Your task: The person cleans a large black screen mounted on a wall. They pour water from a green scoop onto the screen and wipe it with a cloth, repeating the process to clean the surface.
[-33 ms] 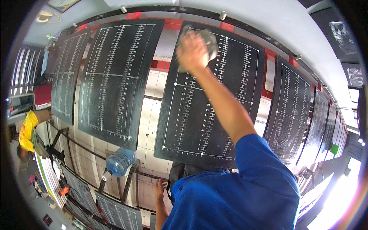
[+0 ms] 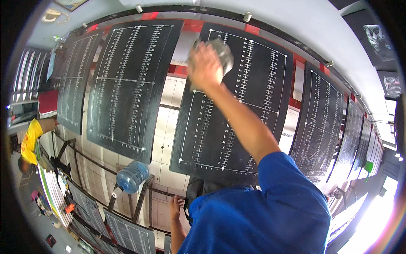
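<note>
My right hand (image 2: 205, 65) lies with its fingers stretched over a crumpled grey rag (image 2: 224, 55), holding it against the upper left part of a black board (image 2: 258, 80). The board carries white lines, dots and rows of tick marks. Motion blurs the hand and the rag a little. Lower down, my left hand (image 2: 175, 207) hangs beside my body near a dark metal rail (image 2: 163, 193). Its fingers are loosely bent and apart, and nothing shows in them. Whether it touches the rail I cannot tell.
Similar black boards stand in a row at left (image 2: 127, 84) and right (image 2: 317, 118). A blue water jug (image 2: 132, 177) lies on the metal frame below. More boards (image 2: 131, 233) lie at lower left, near a person in yellow (image 2: 30, 142).
My right hand and the rag have slid slightly down and to the left on the board. My left hand stays near the rail.
</note>
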{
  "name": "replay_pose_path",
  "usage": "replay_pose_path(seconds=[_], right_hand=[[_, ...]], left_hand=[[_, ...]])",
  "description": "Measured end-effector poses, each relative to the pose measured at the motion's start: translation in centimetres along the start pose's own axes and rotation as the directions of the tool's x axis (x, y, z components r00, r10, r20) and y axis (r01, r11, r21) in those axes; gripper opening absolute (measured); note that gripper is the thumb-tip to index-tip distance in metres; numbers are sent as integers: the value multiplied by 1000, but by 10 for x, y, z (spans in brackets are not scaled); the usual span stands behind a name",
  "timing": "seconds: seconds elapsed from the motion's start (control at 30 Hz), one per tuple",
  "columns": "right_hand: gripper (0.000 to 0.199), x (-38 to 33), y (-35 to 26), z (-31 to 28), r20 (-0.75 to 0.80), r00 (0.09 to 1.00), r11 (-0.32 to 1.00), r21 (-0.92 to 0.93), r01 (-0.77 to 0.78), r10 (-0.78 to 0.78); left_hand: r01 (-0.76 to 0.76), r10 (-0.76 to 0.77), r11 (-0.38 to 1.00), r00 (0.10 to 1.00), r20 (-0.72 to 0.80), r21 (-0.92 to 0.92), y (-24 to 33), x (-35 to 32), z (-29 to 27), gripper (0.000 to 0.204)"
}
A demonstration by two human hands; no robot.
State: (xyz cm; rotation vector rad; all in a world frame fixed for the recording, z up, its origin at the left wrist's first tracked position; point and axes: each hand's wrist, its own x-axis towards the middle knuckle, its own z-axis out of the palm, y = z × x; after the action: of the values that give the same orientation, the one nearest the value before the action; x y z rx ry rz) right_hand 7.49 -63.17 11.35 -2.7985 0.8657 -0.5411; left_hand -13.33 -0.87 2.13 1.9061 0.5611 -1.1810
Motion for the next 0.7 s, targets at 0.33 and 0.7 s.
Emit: replay_pose_path(seconds=[0.33,0.7], right_hand=[[56,-340,-100,-89,396,747,816,472,334,-534],[53,-259,239,-112,-285,935,974,13,226,-213]], left_hand=[[-204,204,979,979,10,-16,11,2,10,50],[-131,114,943,991,-71,-306,-167,-95,11,44]])
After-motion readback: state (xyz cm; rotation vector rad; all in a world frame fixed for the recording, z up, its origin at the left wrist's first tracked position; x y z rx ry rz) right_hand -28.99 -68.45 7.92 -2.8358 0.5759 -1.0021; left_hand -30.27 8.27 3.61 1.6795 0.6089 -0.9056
